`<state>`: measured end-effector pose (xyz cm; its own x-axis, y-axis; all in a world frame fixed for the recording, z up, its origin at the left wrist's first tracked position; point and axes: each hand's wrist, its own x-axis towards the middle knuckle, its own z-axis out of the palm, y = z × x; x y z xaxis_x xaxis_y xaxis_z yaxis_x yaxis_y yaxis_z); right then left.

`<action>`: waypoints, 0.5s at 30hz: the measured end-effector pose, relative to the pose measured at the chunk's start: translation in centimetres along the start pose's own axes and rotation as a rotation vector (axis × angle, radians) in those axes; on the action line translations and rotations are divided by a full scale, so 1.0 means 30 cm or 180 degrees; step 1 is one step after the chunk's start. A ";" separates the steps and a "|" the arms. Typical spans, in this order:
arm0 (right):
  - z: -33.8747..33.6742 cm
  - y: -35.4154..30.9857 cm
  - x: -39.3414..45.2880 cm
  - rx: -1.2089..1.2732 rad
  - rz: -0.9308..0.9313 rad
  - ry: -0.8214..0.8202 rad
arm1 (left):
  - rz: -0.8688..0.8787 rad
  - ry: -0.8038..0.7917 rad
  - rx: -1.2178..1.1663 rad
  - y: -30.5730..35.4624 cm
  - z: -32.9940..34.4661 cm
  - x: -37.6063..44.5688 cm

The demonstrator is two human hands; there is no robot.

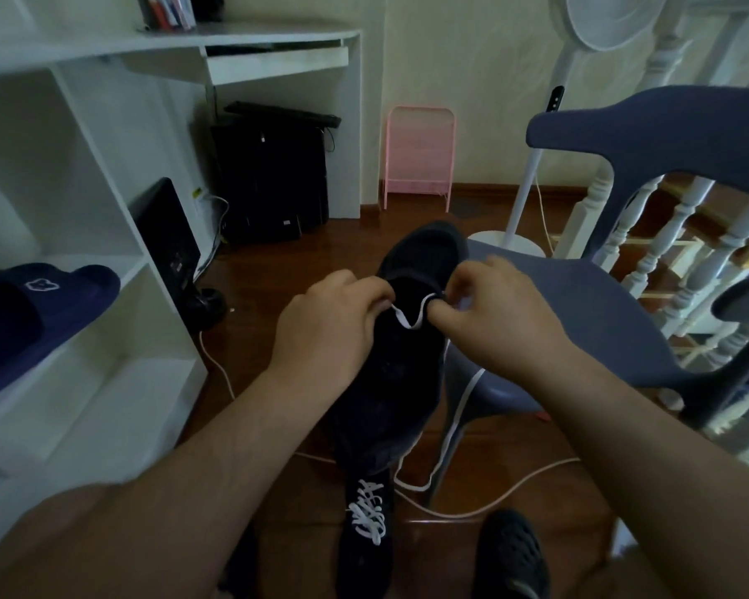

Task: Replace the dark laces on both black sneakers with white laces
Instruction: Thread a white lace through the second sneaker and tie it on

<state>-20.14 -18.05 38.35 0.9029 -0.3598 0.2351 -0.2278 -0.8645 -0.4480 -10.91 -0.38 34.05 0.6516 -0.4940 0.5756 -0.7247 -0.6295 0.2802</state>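
Observation:
A black sneaker (pixel 411 365) is held up in the middle of the head view, toe pointing away. A white lace (pixel 411 318) crosses its front eyelets in a short loop. My left hand (pixel 329 326) pinches the lace's left side at the shoe's edge. My right hand (pixel 489 309) pinches the lace's right side by the eyelet. The lace's long free end (pixel 459 408) hangs down to the floor on the right. A second black sneaker (pixel 366 538) stands on the floor below, laced in white.
A blue plastic chair (pixel 615 296) stands to the right, close behind the held sneaker. White shelves (pixel 104 322) on the left hold a navy slipper (pixel 44 304). A black clog (pixel 515 555) lies at bottom right. White cables (pixel 494 495) cross the wooden floor.

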 end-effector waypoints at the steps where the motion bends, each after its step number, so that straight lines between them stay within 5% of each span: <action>1: -0.001 -0.004 -0.003 -0.0185 -0.0116 0.0075 | -0.0052 -0.0062 -0.0001 -0.002 0.003 -0.002; 5: 0.008 -0.055 -0.015 -0.0506 -0.0956 0.0283 | -0.0074 -0.0240 -0.0083 0.012 0.013 -0.010; 8: 0.043 -0.063 -0.010 -0.0789 -0.0794 -0.0043 | -0.0087 -0.0189 -0.0102 0.035 0.012 -0.016; 15: 0.075 -0.057 -0.010 -0.0651 -0.0618 0.0238 | -0.0039 0.0120 -0.0277 0.052 -0.004 -0.013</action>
<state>-19.20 -15.69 37.10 0.9092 -0.1989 0.3657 -0.1289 -0.9698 -0.2069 -12.33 -1.09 34.36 0.6530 -0.4625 0.5998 -0.7345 -0.5801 0.3523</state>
